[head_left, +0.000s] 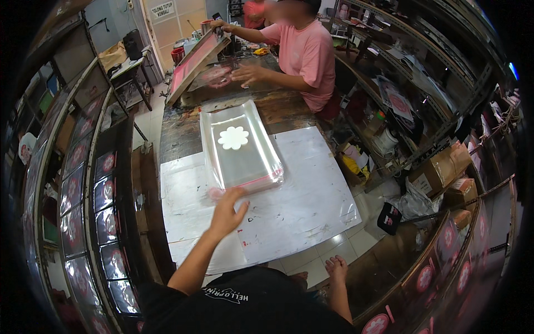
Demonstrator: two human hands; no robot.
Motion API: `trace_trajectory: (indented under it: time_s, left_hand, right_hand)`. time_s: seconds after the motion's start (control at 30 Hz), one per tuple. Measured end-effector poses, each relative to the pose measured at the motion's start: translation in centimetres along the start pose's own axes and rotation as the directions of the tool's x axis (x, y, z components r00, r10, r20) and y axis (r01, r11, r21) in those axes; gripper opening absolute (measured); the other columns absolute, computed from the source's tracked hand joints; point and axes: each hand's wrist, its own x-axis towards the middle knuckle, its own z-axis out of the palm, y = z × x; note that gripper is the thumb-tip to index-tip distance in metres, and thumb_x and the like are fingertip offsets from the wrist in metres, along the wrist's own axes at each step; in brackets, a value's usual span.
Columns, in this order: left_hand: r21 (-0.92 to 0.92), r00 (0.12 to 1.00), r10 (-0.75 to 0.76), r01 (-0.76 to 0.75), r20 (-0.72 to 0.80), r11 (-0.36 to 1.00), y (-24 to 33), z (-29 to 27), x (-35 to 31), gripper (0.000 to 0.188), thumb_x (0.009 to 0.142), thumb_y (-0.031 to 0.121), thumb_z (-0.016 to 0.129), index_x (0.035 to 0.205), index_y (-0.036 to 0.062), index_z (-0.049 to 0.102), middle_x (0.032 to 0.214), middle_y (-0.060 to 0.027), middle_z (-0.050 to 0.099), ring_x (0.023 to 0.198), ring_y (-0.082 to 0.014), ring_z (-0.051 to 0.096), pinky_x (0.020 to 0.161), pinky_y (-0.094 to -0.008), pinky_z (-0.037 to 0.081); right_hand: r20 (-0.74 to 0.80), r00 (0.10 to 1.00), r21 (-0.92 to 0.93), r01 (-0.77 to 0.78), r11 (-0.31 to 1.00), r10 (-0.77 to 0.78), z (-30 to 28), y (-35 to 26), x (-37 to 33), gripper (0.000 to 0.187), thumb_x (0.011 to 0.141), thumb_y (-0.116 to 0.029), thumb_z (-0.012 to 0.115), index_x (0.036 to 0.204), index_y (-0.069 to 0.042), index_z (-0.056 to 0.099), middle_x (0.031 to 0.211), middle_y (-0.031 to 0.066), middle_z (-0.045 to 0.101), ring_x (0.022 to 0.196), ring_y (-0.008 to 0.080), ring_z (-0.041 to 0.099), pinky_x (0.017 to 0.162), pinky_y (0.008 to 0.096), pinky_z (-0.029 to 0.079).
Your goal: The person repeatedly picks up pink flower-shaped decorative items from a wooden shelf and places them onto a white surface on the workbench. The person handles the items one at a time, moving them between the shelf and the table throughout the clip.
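Note:
A stack of clear plastic bags point(251, 158) lies on a white sheet point(311, 183) and the dark wooden table point(261, 117) beyond it. On the stack sits a white flower-shaped piece point(233, 138); pink shows along the near edge. My left hand point(228, 214) reaches to that near edge, fingertips at the plastic, thumb held apart, seemingly gripping nothing. Off the table's right corner, my right hand point(336, 267) hangs low with its fingers spread and holds nothing.
Across the table a person in a pink shirt point(306, 53) holds up a tilted screen-printing frame point(194, 67). Racks point(92, 200) of printed plastic sheets stand on the left, more point(439, 273) at lower right. Cardboard boxes point(442, 172) and a black cap point(389, 218) are at right.

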Motion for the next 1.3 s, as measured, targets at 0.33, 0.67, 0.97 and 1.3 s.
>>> trace_trajectory:
  time_s: [0.33,0.67,0.97,1.3]
  left_hand:
    - [0.850,0.940,0.341,-0.174,-0.008,0.497,-7.7,-2.6,14.9,0.079,0.074,0.020,0.074,0.144,0.0064,0.041,0.149,-0.0215,0.033,0.141,-0.0365,0.029,0.115,-0.0601,0.020]
    - [0.796,0.922,0.269,-0.377,0.277,0.473,-14.9,0.4,16.6,0.007,0.082,0.009,0.057,0.083,0.0075,0.064,0.083,-0.0078,0.063,0.085,-0.0252,0.062,0.075,-0.0409,0.045]
    - [0.291,0.625,0.506,-0.754,0.595,0.589,5.1,8.6,6.3,0.025,0.082,0.011,0.058,0.105,0.0057,0.066,0.076,-0.0055,0.057,0.076,-0.0231,0.058,0.068,-0.0409,0.043]
    - [-0.359,0.127,0.707,-0.791,0.696,0.495,15.9,22.8,-4.7,0.031,0.084,0.017,0.057,0.113,0.0051,0.062,0.083,-0.0053,0.059,0.082,-0.0229,0.059,0.069,-0.0397,0.044]
  right_hand:
    - [-0.009,0.999,-0.007,0.035,0.999,-0.035,0.5,0.9,-4.0,0.033,0.095,-0.015,0.059,0.124,-0.005,0.051,0.107,0.0109,0.063,0.090,0.0262,0.067,0.073,0.0344,0.054]
    - [-0.013,1.000,-0.004,-0.019,1.000,0.019,-0.4,4.9,-8.8,0.037,0.096,-0.017,0.059,0.128,0.000,0.051,0.110,0.0135,0.063,0.095,0.0254,0.067,0.076,0.0332,0.055]
    - [0.335,0.929,0.142,0.118,0.983,-0.160,7.2,-6.9,-13.1,0.039,0.099,-0.020,0.058,0.135,-0.005,0.051,0.134,0.0099,0.053,0.119,0.0246,0.057,0.097,0.0373,0.049]
    - [0.013,0.902,0.383,0.394,0.836,-0.431,4.2,-10.1,-13.7,0.034,0.101,-0.013,0.051,0.134,-0.001,0.052,0.134,0.0110,0.055,0.129,0.0238,0.050,0.108,0.0394,0.040]
